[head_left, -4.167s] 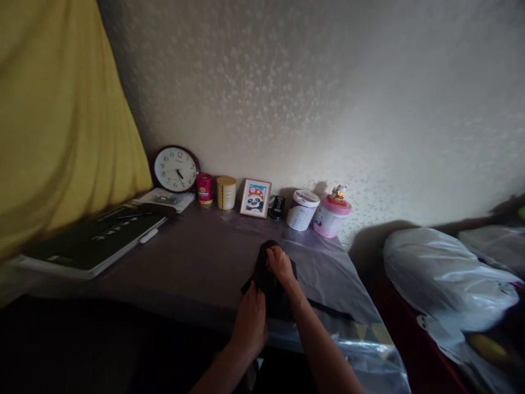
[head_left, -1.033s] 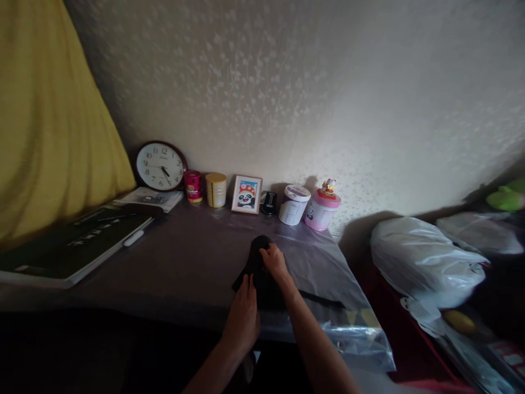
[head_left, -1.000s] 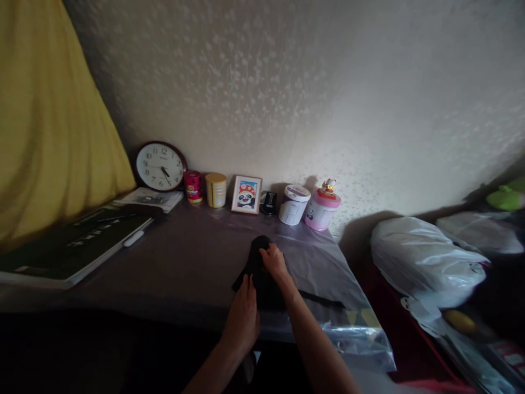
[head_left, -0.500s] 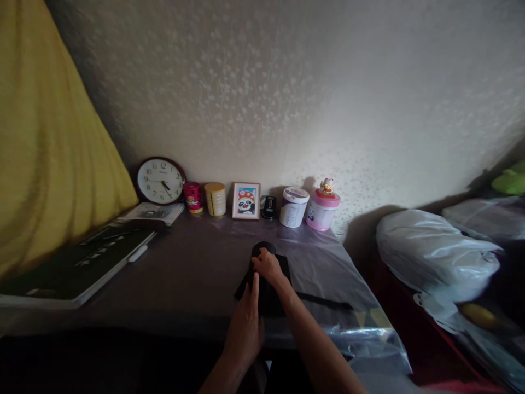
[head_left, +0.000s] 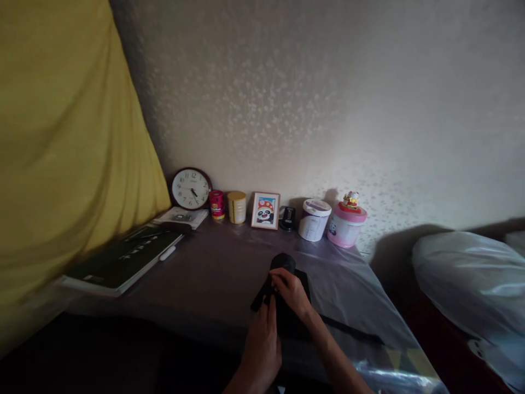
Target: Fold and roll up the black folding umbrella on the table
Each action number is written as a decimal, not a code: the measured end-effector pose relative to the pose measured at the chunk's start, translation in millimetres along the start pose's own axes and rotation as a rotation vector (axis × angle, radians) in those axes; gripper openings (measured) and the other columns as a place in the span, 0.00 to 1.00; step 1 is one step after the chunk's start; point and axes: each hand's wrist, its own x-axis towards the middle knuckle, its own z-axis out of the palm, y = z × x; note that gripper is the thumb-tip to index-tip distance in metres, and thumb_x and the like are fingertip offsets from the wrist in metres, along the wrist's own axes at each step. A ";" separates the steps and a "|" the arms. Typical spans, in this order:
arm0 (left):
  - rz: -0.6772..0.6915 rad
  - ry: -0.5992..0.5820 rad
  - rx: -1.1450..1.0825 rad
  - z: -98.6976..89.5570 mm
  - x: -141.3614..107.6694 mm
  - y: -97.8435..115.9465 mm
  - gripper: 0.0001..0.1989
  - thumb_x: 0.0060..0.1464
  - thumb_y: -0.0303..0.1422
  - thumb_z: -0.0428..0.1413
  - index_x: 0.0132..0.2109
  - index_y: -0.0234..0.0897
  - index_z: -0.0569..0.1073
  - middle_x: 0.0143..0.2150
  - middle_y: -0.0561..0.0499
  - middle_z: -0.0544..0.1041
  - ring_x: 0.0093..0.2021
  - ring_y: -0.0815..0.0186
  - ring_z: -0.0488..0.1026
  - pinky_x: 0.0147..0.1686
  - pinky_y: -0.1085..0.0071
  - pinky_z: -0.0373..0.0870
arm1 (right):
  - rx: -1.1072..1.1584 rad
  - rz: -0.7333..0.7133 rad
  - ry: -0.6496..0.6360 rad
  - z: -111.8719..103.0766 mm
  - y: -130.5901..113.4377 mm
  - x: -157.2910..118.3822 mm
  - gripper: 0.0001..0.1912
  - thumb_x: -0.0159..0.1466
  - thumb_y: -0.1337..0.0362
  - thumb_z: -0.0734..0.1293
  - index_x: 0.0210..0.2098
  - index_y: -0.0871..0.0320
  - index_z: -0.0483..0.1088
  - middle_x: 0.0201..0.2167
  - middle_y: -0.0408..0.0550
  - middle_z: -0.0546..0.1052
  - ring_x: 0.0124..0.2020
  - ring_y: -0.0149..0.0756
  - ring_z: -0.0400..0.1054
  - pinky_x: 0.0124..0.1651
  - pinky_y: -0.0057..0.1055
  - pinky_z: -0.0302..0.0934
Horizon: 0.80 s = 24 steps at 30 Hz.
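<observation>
A black item (head_left: 283, 261), which looks like fabric, lies on the table with a rounded end pointing to the wall. Its exact kind is too dark to make out. From its right side a long black strap (head_left: 351, 329) runs across the tabletop. My right hand (head_left: 290, 293) is closed on its upper part, with thumb and fingers pinched together. Lower and to the left, my left hand (head_left: 264, 336) grips the near side, its fingers against the dark material. The palms and arms hide much of the item.
Along the wall stand a clock (head_left: 191, 189), a red can (head_left: 217, 206), a yellow-lidded can (head_left: 237, 208), a panda picture frame (head_left: 265, 211), a white tub (head_left: 314, 220) and a pink tub (head_left: 346, 227). A green book (head_left: 123, 257) lies left. White plastic bags (head_left: 471, 284) fill the right.
The view has turned left, so everything sits further right and lower in the picture. Both hands stay on the black item; the left fingers, straighter before, now bend more against it.
</observation>
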 end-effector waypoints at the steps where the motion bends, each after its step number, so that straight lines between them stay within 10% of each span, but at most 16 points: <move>1: 0.001 -0.001 -0.006 1.5 0.2 -1.4 0.38 0.46 0.16 0.43 0.65 0.26 0.42 0.65 0.35 0.51 0.64 0.58 0.51 0.59 0.63 0.54 | 0.012 -0.069 0.047 -1.2 0.9 -7.5 0.12 0.64 0.63 0.58 0.41 0.57 0.71 0.30 0.45 0.76 0.32 0.32 0.71 0.37 0.27 0.64; 8: -0.010 -0.047 -0.034 2.4 -0.8 -4.0 0.36 0.48 0.19 0.42 0.65 0.26 0.42 0.66 0.38 0.50 0.65 0.60 0.47 0.61 0.64 0.51 | -0.222 -0.401 0.038 -0.6 23.7 -29.0 0.14 0.66 0.65 0.57 0.47 0.55 0.70 0.49 0.50 0.73 0.56 0.39 0.61 0.59 0.44 0.53; 24: -0.092 -0.172 -0.079 -20.2 4.8 3.9 0.39 0.46 0.18 0.43 0.65 0.25 0.39 0.67 0.41 0.44 0.66 0.61 0.45 0.62 0.65 0.48 | -0.312 -0.311 0.013 0.3 76.2 61.5 0.19 0.67 0.61 0.52 0.42 0.55 0.73 0.45 0.49 0.76 0.55 0.41 0.62 0.59 0.45 0.50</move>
